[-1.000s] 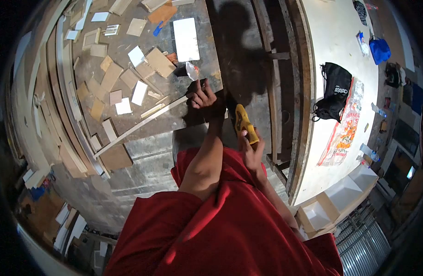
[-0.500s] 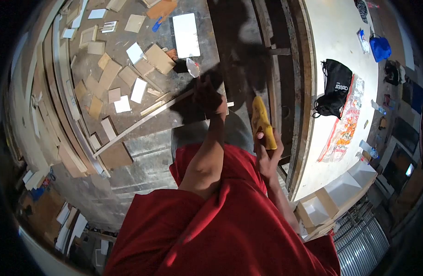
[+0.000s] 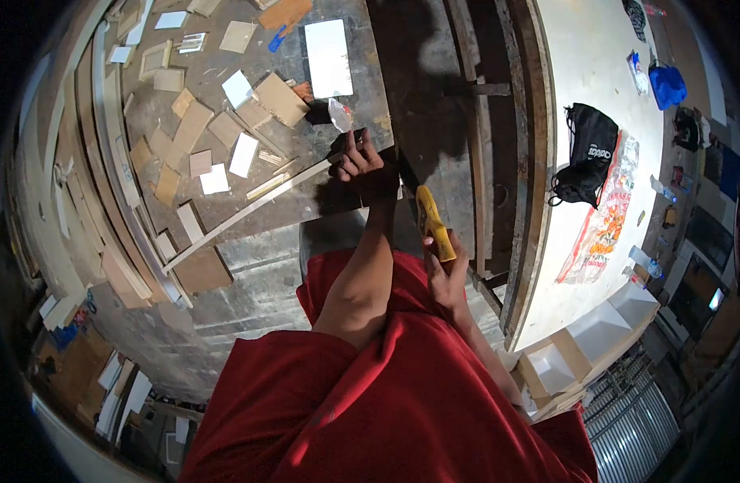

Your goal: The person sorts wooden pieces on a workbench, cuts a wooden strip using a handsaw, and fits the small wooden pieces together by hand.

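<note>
My left hand (image 3: 365,165) is at the table's right edge, its fingers bent over the upper end of a long thin wood strip (image 3: 249,212). The palm hides that end. In my right hand (image 3: 448,278) is the yellow handle (image 3: 432,225) of a saw, my fingers wrapped round its lower part. The dark blade (image 3: 408,171) points up and left toward the table edge, close beside my left hand; its tip is hard to make out. Just above my left fingers lies a crumpled white wrapper (image 3: 338,116).
Wood offcuts (image 3: 193,125) and a white board (image 3: 328,59) lie on the worktable (image 3: 366,80). At the right, a pale table (image 3: 539,310) bears a black bag (image 3: 589,153) and a printed plastic sheet (image 3: 601,233). A dark gap with wooden beams (image 3: 484,153) lies between the tables.
My right hand has moved left with the saw, bringing the blade to the table edge beside my left hand. My left hand has turned, and its fingers now show in the light.
</note>
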Motion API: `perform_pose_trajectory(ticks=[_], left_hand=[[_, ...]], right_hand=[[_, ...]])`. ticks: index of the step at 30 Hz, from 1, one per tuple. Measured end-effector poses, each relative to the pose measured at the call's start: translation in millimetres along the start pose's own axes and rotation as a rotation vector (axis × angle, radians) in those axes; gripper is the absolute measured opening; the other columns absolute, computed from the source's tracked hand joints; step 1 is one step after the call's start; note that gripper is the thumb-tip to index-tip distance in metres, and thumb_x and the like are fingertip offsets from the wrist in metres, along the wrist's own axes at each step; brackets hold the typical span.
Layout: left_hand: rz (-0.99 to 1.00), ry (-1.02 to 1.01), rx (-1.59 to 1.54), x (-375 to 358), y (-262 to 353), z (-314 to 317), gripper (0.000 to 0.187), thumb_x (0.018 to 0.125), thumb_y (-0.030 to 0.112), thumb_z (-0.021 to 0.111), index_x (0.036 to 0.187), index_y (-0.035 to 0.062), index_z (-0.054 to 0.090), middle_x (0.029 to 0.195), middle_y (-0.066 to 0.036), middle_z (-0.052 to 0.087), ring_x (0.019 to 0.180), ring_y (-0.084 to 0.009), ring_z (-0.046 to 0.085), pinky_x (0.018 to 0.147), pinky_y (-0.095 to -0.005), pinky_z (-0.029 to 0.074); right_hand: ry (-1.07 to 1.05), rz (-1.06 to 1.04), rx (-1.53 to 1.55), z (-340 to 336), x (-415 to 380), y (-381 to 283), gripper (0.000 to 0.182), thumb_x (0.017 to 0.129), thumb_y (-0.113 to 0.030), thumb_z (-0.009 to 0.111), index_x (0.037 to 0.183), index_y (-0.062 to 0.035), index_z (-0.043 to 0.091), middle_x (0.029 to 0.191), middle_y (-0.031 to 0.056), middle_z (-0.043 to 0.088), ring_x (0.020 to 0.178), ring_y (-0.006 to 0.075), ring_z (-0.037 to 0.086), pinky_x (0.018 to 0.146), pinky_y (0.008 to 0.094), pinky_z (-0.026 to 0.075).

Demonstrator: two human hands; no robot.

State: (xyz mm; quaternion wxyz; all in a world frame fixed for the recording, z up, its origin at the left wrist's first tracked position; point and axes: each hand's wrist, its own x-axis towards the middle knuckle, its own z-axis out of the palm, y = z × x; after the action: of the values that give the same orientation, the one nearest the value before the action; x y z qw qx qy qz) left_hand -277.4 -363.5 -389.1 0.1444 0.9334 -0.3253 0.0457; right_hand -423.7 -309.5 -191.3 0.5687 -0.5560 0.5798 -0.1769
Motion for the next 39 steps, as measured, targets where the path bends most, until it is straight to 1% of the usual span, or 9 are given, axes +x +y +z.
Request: perform_pose_trajectory(ticks=[9,13,19,23,26,28,33,36,39], left_hand=[[-0.016,-0.035,-0.029,0,2,-5,0.046,0.089,0.017,0.059,0.135,0.0201,0.059,0.151,-0.005,0.048,0.123,-0.0283,0.047,0.101,-0.0451,0.034],[0.009,0.029,0.012,3,1,-2,0.045,0.089,0.015,0.058,0.133,0.0186,0.060,0.149,-0.006,0.051,0.120,-0.0288,0.050,0.101,-0.0449,0.034],[0.015,0.048,-0.016,2,-1,-1,0.042,0.090,0.018,0.057,0.132,0.0185,0.061,0.149,-0.006,0.051,0.119,-0.0282,0.050,0.102,-0.0450,0.033],[-0.008,0.073,0.010,2,3,2,0.043,0.091,0.020,0.057,0.134,0.0200,0.060,0.149,-0.006,0.050,0.121,-0.0279,0.049,0.102,-0.0445,0.032],[0.005,-0.003,-0.039,7,5,-19,0.042,0.092,0.019,0.056,0.133,0.0211,0.061,0.150,-0.005,0.050,0.121,-0.0273,0.048,0.101,-0.0435,0.033],[0.002,0.049,0.002,4,2,1,0.042,0.091,0.019,0.057,0.133,0.0210,0.061,0.149,-0.005,0.051,0.121,-0.0273,0.049,0.100,-0.0433,0.033],[-0.005,0.095,0.028,10,6,0,0.038,0.090,0.016,0.059,0.127,0.0215,0.064,0.146,-0.003,0.055,0.116,-0.0274,0.053,0.098,-0.0433,0.035],[-0.022,0.112,-0.085,8,6,-5,0.039,0.087,0.012,0.061,0.124,0.0220,0.065,0.144,-0.003,0.057,0.116,-0.0277,0.053,0.097,-0.0445,0.035],[-0.035,0.173,-0.059,1,6,5,0.041,0.083,0.015,0.067,0.124,0.0215,0.065,0.144,-0.002,0.057,0.117,-0.0286,0.053,0.096,-0.0452,0.036]], right_hand=[[-0.021,0.139,0.072,9,32,-5,0.015,0.102,-0.018,0.061,0.103,-0.0035,0.057,0.076,-0.0057,0.048,0.068,0.0037,0.043,0.057,0.0231,0.034],[-0.019,0.089,0.160,14,38,5,0.020,0.103,-0.024,0.061,0.104,-0.0049,0.059,0.076,-0.0064,0.049,0.066,0.0018,0.042,0.055,0.0220,0.032],[-0.024,0.146,0.047,6,17,-24,0.017,0.102,-0.021,0.060,0.107,-0.0048,0.058,0.076,-0.0073,0.048,0.066,0.0015,0.042,0.056,0.0211,0.032],[-0.026,0.138,0.132,8,26,7,0.013,0.102,-0.017,0.060,0.105,-0.0050,0.059,0.078,-0.0074,0.048,0.066,0.0015,0.042,0.056,0.0212,0.033],[-0.036,0.002,0.036,8,24,15,0.008,0.101,-0.013,0.059,0.105,-0.0056,0.059,0.078,-0.0076,0.049,0.065,0.0013,0.042,0.055,0.0212,0.032],[0.006,0.233,0.186,4,17,-13,0.006,0.100,-0.011,0.060,0.104,-0.0063,0.059,0.076,-0.0081,0.049,0.064,0.0012,0.041,0.055,0.0211,0.032],[0.020,0.155,0.193,6,20,-8,0.014,0.102,-0.020,0.063,0.101,-0.0067,0.060,0.073,-0.0088,0.048,0.062,0.0017,0.041,0.053,0.0224,0.032],[-0.040,0.235,0.141,16,38,26,0.007,0.102,-0.009,0.054,0.105,-0.0055,0.060,0.078,-0.0072,0.052,0.064,0.0026,0.045,0.056,0.0207,0.036],[-0.007,0.117,0.191,0,-2,30,0.010,0.101,-0.008,0.054,0.107,-0.0048,0.060,0.084,-0.0066,0.054,0.068,0.0028,0.047,0.060,0.0187,0.037]])
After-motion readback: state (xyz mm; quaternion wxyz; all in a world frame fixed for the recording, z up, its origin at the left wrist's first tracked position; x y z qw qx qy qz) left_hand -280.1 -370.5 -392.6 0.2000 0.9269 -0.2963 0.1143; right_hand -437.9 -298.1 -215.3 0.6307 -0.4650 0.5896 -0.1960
